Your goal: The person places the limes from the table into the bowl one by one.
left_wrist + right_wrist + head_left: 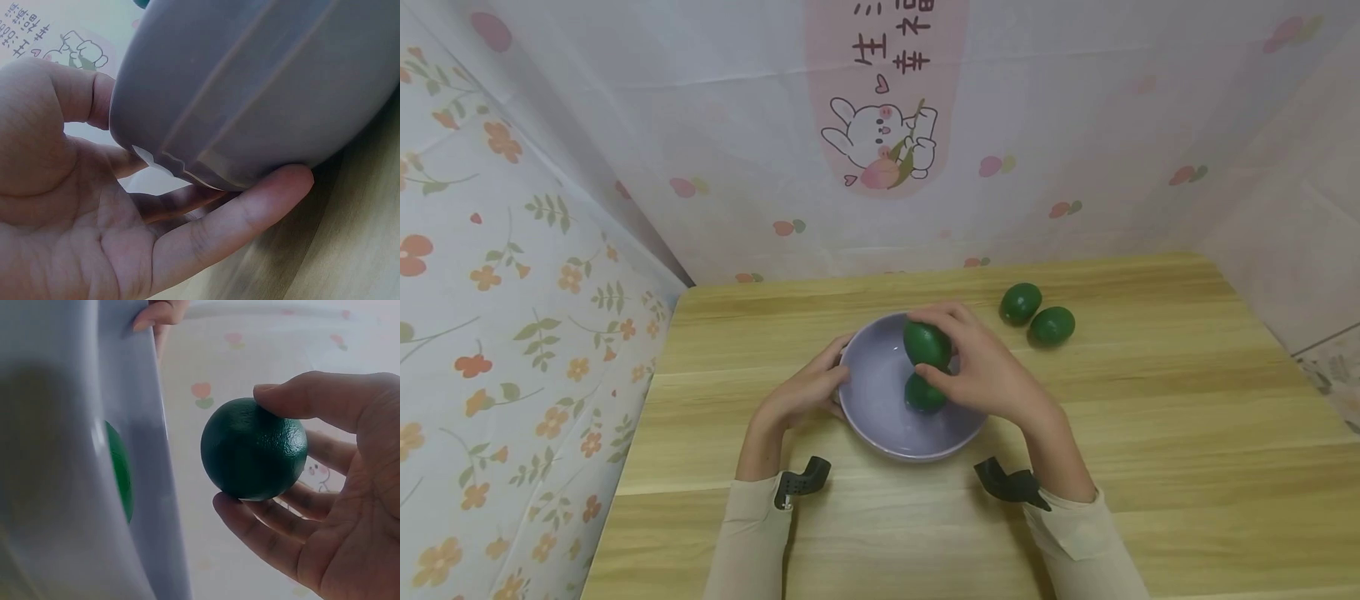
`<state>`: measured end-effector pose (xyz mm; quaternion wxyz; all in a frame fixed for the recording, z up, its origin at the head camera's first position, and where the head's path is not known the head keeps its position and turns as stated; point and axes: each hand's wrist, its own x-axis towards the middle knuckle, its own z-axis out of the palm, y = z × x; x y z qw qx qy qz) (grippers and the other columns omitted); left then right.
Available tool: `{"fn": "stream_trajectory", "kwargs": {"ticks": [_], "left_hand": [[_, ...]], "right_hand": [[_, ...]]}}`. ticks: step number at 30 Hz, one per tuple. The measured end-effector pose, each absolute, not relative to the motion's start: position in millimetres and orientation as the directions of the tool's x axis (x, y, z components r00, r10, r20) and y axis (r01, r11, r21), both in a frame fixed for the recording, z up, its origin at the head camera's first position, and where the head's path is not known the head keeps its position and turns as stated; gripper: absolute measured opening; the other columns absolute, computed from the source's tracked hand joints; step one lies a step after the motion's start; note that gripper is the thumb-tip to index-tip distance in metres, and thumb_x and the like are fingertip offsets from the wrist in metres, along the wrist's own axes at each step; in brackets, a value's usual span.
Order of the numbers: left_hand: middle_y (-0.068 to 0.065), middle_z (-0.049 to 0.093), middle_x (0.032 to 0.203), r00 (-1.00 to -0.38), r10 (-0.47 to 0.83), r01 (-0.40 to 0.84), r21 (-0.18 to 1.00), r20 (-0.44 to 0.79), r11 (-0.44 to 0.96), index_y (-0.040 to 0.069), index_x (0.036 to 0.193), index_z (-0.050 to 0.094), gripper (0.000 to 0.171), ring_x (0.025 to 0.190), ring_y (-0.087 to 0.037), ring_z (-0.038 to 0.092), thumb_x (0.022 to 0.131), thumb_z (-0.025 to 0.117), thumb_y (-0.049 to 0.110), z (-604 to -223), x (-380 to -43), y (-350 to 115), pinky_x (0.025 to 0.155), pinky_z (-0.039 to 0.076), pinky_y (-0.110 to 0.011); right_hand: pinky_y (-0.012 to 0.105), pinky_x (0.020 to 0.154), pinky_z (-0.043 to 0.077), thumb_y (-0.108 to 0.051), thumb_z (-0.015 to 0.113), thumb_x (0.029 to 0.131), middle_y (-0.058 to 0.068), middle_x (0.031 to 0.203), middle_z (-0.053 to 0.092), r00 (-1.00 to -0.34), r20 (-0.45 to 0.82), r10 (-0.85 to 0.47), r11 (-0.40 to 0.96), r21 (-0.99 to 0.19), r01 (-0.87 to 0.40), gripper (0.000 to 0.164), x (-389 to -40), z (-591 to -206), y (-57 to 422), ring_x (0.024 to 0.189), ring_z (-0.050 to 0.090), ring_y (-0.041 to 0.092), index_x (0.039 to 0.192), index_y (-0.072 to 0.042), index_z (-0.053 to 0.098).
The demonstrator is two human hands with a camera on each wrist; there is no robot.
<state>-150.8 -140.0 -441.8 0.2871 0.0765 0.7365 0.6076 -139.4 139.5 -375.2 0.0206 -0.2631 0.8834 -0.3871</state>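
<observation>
A lavender bowl [880,417] stands on the wooden table. At its left side my left hand [805,387] grips it, the thumb at the rim and the fingers against the outer wall [250,94]. Over the right part of the bowl, my right hand [988,367] holds a glossy dark green lime [927,343] between thumb and fingers. In the right wrist view that lime [253,450] shows above the rim, apart from the bowl. Inside the bowl lies another lime [925,395], partly covered by the right thumb and the held lime.
Two more limes, one farther back [1021,303] and one nearer [1052,326], lie close together on the table to the right behind the bowl. A printed cloth [737,150] hangs along the table's [1150,433] back edge. Floral cloth [535,333] hangs at the left.
</observation>
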Motion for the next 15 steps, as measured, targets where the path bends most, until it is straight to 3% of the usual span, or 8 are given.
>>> {"fn": "stream_trajectory", "kwargs": {"ticks": [15], "left_hand": [[-0.015, 0.023, 0.172, -0.822, 0.472, -0.222, 0.942, -0.319, 0.251, 0.028, 0.168, 0.022, 0.072, 0.119, -0.040, 0.062, 0.100, 0.035, 0.009, -442.7, -151.6, -140.9, 0.078, 0.068, -0.047]], "right_hand": [[0.050, 0.104, 0.060, -0.015, 0.081, 0.091, 0.011, 0.145, 0.054, -0.853, 0.153, -0.499, 0.593, -0.657, -0.465, 0.066, -137.4, -375.3, 133.5, 0.127, 0.061, 0.030, 0.151, -0.013, 0.056]]}}
